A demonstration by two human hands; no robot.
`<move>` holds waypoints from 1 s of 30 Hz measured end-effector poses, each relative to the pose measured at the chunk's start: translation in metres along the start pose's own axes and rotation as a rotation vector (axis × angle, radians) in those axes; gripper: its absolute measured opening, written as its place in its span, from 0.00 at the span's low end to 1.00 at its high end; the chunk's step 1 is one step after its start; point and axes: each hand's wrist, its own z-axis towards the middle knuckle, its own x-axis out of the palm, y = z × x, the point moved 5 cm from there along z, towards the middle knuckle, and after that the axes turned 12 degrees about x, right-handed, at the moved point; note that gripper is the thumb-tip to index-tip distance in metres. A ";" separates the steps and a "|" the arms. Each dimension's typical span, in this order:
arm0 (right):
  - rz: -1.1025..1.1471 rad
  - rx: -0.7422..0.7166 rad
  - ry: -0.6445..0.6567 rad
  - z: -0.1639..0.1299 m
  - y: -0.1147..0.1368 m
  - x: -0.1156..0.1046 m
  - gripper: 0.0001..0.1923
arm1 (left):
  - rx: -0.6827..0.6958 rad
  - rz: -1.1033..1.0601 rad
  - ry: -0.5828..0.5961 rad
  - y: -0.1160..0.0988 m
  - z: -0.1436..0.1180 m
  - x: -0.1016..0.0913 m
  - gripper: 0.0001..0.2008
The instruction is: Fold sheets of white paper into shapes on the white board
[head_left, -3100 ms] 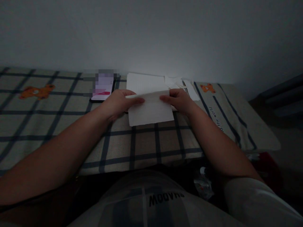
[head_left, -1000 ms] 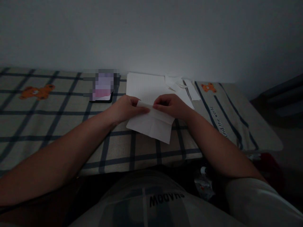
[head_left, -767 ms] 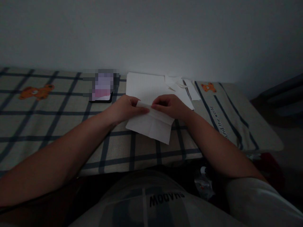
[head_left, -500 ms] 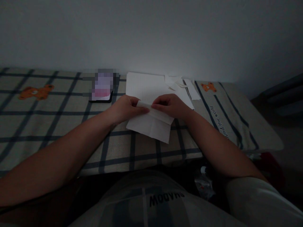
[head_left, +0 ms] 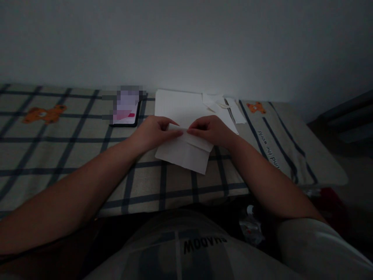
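A creased sheet of white paper [head_left: 183, 155] is held between my two hands, its upper part folded over and its lower edge hanging toward me. My left hand [head_left: 154, 131] pinches the fold from the left, thumb on top. From the right, my right hand [head_left: 208, 130] pinches the same fold, its fingertips close to the left thumb. Behind the hands lies a white lined pad [head_left: 177, 103], partly covered by them. Torn paper scraps [head_left: 214, 102] rest on the pad's right side.
A phone [head_left: 125, 111] with a lit, partly blurred screen lies left of the pad. The checked cloth [head_left: 87, 155] covers the surface, which meets a wall [head_left: 186, 42] at the back. Below the front edge, right of my lap, is a clear plastic bottle [head_left: 251, 227].
Both hands keep their pinch on the paper and have barely shifted. The sheet's lower edge has risen slightly, and the picture on the phone screen differs.
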 end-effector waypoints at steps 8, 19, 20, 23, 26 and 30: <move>-0.061 -0.029 0.031 -0.004 0.009 0.004 0.17 | 0.032 0.069 0.002 -0.006 0.000 -0.001 0.14; -0.072 -0.064 0.024 -0.006 0.015 0.009 0.16 | 0.115 0.044 0.008 -0.008 -0.001 0.004 0.12; -0.073 -0.067 0.024 -0.007 0.016 0.009 0.16 | 0.126 0.051 0.007 -0.009 -0.001 0.004 0.12; -0.060 -0.069 0.041 -0.006 0.015 0.009 0.17 | 0.144 0.073 0.002 -0.009 -0.001 0.004 0.12; -0.039 -0.061 0.054 -0.006 0.014 0.007 0.16 | 0.140 0.070 0.001 -0.007 0.000 0.003 0.12; -0.041 -0.038 0.036 -0.005 0.011 0.002 0.16 | 0.105 0.046 -0.016 -0.005 0.002 -0.003 0.10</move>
